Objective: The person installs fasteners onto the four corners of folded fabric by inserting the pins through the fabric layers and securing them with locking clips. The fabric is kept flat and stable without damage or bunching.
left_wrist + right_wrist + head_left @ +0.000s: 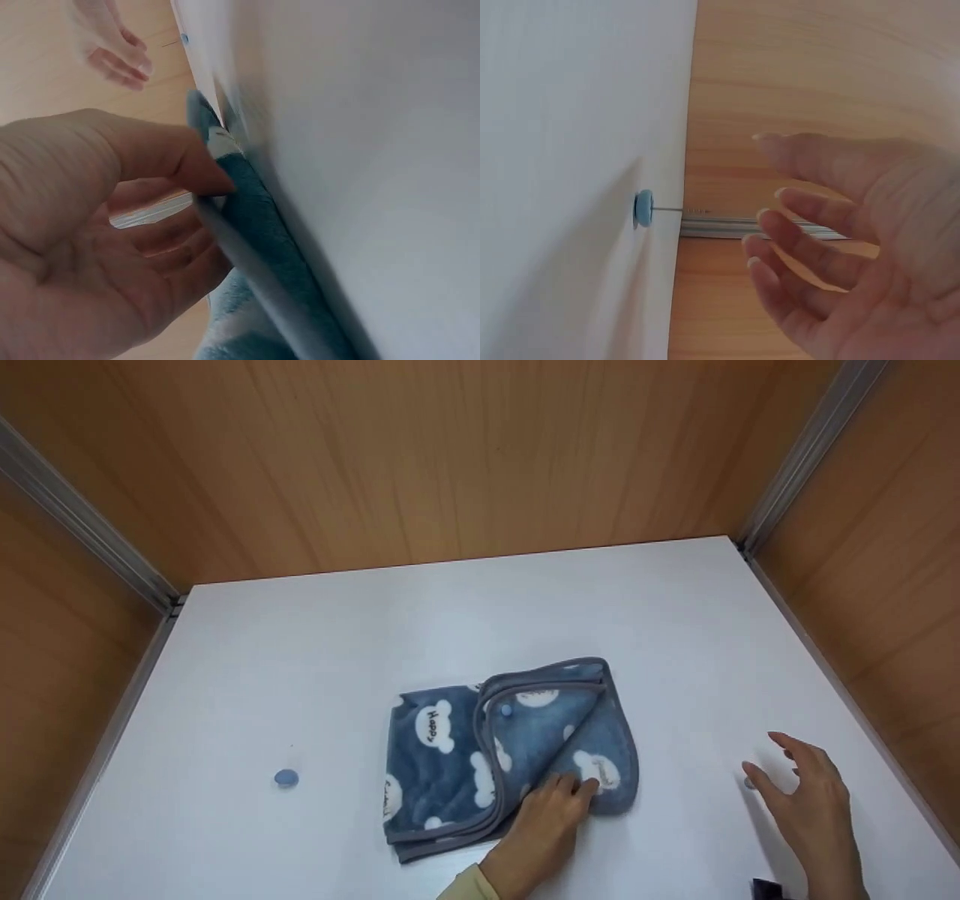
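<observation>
A folded blue fleece blanket [442, 757] with white bear-head patches and grey piping lies on the white table. My left hand [547, 817] is at its lower right part; in the left wrist view the thumb and fingers of this hand [112, 217] pinch the grey piped edge [262, 289]. A small round blue button [506, 710] sits on the blanket's upper layer. My right hand [814, 802] hovers at the right, fingers apart and loosely bent, holding nothing. Near it, a blue round-based pin [645, 208] stands on the table, its thin shaft pointing up with a coiled tip.
A blue oval disc [286, 778] lies on the table left of the blanket. Wooden panels [465, 465] with metal corner rails [810, 457] enclose the white tabletop [337, 645] at the back and sides. A small black object [765, 889] shows at the bottom edge near my right wrist.
</observation>
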A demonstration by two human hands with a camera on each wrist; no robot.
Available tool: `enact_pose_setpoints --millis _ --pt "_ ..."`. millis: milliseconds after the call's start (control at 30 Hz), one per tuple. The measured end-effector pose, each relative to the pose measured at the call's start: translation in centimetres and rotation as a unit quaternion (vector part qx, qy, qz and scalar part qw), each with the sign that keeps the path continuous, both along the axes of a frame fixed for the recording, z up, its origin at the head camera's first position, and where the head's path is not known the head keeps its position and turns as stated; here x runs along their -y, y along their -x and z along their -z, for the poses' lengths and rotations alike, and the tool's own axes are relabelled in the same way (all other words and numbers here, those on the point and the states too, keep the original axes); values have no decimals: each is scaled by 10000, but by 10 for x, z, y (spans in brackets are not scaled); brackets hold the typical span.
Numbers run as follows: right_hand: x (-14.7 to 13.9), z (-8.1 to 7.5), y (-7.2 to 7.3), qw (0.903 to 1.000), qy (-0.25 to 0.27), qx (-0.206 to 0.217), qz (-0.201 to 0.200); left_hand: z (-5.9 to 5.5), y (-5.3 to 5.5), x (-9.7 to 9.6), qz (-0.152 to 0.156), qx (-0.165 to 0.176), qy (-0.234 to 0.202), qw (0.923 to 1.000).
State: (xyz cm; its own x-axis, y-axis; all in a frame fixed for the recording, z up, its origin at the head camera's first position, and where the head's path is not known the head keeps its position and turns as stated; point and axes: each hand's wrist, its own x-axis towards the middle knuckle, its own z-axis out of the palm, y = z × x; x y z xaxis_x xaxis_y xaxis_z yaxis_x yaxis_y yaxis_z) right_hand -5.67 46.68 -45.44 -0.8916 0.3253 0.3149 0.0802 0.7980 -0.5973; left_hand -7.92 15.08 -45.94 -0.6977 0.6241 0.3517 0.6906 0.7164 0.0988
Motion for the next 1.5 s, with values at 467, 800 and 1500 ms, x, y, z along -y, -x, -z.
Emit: enact_pose_setpoints --millis 467,800,1500 --pt "-22 -10 3 9557 568 2888 -69 -9 9 2 -343 530 -1334 9890" --pt "-20 -3 4 9603 660 2684 -378 -14 16 2 -684 504 -2424 9664" --pt "-1 4 5 9847 402 1632 -461 -20 22 6 -1037 913 -2895 9472"
